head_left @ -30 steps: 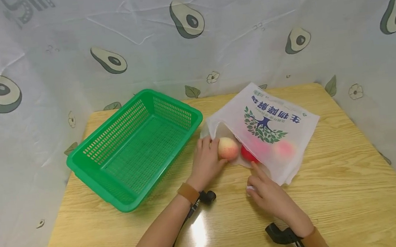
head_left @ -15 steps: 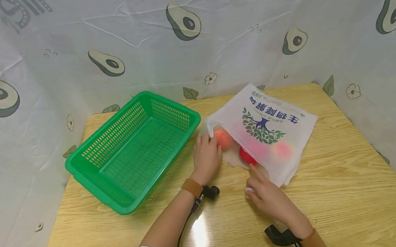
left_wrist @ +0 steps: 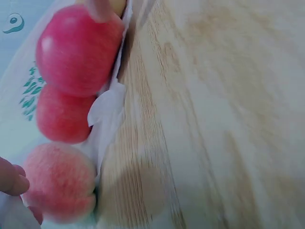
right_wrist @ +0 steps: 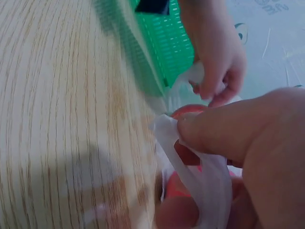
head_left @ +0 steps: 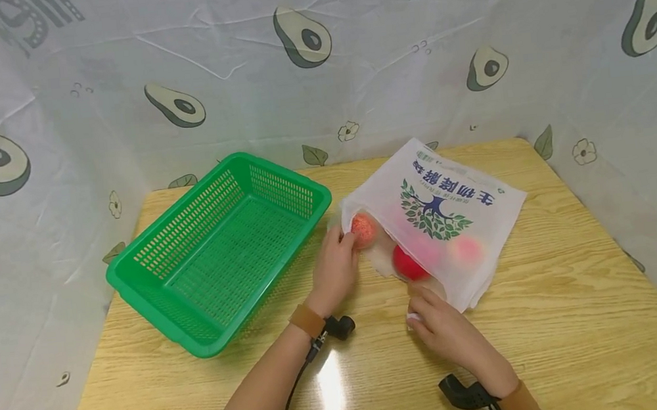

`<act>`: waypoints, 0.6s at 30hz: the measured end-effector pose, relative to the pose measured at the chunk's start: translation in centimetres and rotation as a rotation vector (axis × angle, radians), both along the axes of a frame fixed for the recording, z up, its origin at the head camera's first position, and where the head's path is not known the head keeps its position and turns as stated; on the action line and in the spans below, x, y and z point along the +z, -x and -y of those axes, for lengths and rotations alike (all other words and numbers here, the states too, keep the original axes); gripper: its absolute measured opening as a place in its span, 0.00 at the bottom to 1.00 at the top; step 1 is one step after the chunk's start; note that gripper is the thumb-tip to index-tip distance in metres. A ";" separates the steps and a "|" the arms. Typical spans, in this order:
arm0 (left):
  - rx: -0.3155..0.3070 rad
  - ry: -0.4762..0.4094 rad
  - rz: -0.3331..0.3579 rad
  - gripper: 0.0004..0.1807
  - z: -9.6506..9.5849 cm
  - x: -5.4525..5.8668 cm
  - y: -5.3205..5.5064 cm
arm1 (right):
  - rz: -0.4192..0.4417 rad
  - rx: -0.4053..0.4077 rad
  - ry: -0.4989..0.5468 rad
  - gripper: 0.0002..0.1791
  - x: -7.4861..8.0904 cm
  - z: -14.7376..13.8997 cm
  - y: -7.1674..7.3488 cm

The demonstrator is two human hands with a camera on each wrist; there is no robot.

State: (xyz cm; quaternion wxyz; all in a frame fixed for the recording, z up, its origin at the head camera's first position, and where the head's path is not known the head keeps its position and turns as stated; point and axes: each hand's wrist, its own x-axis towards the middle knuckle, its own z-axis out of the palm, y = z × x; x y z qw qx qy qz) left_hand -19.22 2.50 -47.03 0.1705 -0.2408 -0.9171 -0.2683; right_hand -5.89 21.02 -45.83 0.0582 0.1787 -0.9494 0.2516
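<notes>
A white plastic bag [head_left: 451, 186] with a printed tree lies on the table, its mouth towards me. Inside the mouth show a fuzzy pinkish-red peach [head_left: 362, 229] and a smooth red apple [head_left: 408, 263]; more pink fruit is blurred through the plastic. My left hand [head_left: 334, 267] pinches the left edge of the bag's mouth beside the peach. In the right wrist view, white plastic [right_wrist: 193, 74] runs through that hand's fingers. My right hand [head_left: 443, 322] grips the bag's near edge, thumb and fingers on the bag's white handle [right_wrist: 181, 162].
A green slotted plastic basket [head_left: 226, 254] stands left of the bag, with nothing in it. Both rest on a wooden table [head_left: 600, 311]. A cloth curtain [head_left: 250, 74] with avocado prints hangs round the back and sides.
The peach has turned from its pale side to its red side and shifted left. My left hand has left the peach for the bag's edge; my right index finger has drawn back from the apple.
</notes>
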 end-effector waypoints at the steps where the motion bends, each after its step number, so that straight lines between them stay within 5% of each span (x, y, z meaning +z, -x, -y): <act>1: -0.005 -0.004 0.009 0.02 0.4 0.1 -0.2 | 0.011 -0.001 0.000 0.10 0.1 0.0 0.0; 9: -0.059 -0.075 0.073 0.14 3.2 0.5 -1.9 | 0.084 0.003 0.012 0.09 0.9 -0.4 -0.4; 18: -0.111 -0.083 -0.014 0.18 4.3 2.0 -2.2 | 0.046 -0.063 0.133 0.08 3.3 -0.2 -0.7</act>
